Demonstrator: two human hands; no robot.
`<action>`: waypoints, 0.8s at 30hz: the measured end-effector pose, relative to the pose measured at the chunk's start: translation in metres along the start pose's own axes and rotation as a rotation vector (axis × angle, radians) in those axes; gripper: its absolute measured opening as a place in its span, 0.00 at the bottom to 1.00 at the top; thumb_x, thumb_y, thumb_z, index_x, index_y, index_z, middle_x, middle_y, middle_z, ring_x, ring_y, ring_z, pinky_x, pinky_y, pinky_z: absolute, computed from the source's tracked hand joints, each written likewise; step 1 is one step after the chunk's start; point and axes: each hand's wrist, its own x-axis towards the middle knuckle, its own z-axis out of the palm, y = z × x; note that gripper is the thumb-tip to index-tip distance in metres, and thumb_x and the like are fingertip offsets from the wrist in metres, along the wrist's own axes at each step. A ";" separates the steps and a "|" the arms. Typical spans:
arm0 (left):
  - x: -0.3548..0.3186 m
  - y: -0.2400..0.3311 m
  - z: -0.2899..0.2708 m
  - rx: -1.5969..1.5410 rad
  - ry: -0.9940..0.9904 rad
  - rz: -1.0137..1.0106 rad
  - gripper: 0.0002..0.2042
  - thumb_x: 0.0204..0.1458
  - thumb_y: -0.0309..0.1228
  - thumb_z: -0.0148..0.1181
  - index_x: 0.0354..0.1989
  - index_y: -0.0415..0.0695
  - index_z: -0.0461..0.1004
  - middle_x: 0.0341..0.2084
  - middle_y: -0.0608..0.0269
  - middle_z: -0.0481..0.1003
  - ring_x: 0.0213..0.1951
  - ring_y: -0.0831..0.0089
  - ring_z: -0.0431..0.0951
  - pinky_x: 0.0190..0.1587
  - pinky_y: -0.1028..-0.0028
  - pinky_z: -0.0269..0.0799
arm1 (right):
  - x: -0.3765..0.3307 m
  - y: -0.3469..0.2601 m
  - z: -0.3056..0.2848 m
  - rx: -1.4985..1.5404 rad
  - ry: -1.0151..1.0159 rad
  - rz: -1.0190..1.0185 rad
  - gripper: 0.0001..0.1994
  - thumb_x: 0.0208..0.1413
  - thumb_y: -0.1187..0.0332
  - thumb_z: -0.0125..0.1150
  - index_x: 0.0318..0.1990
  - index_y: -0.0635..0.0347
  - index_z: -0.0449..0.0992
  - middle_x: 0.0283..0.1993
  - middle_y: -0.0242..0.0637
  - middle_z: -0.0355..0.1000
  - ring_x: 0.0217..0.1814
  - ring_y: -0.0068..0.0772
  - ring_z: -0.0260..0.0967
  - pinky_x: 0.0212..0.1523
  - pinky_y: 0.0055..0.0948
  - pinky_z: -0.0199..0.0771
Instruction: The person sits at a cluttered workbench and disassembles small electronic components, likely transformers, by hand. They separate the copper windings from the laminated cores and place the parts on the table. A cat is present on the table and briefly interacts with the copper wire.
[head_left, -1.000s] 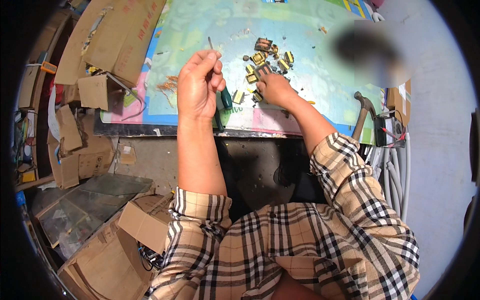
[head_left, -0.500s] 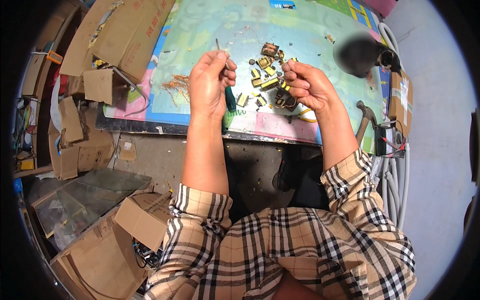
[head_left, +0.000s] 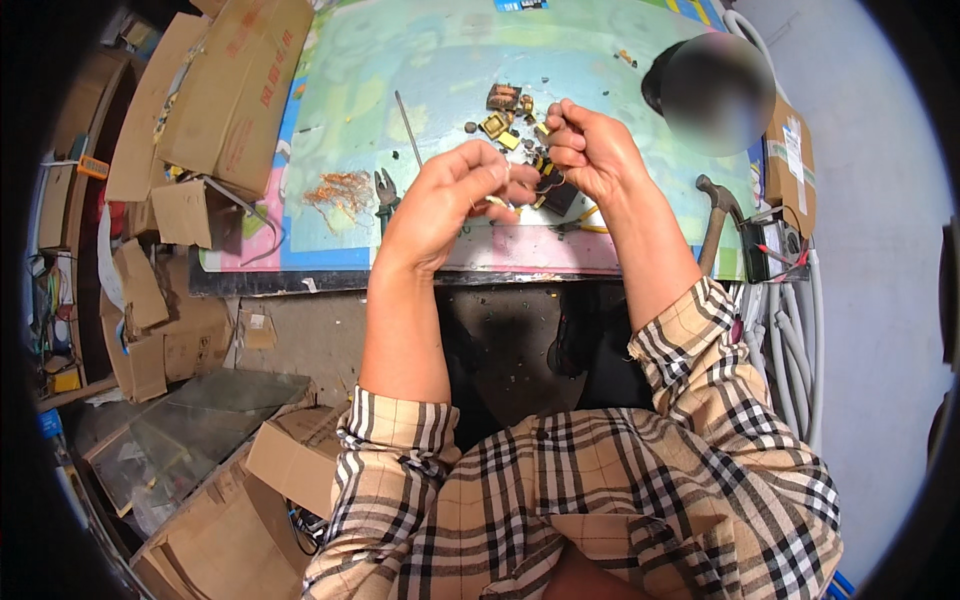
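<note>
My left hand (head_left: 455, 195) hangs over the near part of the table, fingers partly spread and blurred by motion. Whether they hold anything is unclear. A screwdriver's thin metal shaft (head_left: 405, 122) shows beyond that hand, which hides its handle. Dark-handled pliers (head_left: 386, 192) lie just left of the wrist. My right hand (head_left: 590, 150) is closed in a pinch above the right side of a pile of small transformers (head_left: 494, 124); what sits between the fingertips is too small to make out. A copper-wound coil (head_left: 504, 96) lies at the pile's far end.
A tangle of copper wire (head_left: 338, 196) lies to the left on the patterned table cover (head_left: 370, 60). On the right are a hammer (head_left: 715, 220), a meter-like box (head_left: 768, 250) and another person (head_left: 705, 95). Cardboard boxes (head_left: 235, 90) stand left; grey tubes (head_left: 795, 360) stand right.
My left hand has moved nearer to me and toward the right hand, its fingers loosening from a closed grip. The right hand stays pinched. The view has shifted slightly, and the pliers now show.
</note>
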 end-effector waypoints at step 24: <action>0.035 -0.014 0.042 -0.292 0.226 0.012 0.17 0.54 0.31 0.60 0.47 0.34 0.69 0.37 0.52 0.75 0.33 0.72 0.76 0.36 0.73 0.75 | -0.005 -0.059 0.000 0.339 0.032 -0.195 0.08 0.62 0.71 0.37 0.31 0.62 0.60 0.26 0.35 0.60 0.13 0.17 0.43 0.12 0.19 0.43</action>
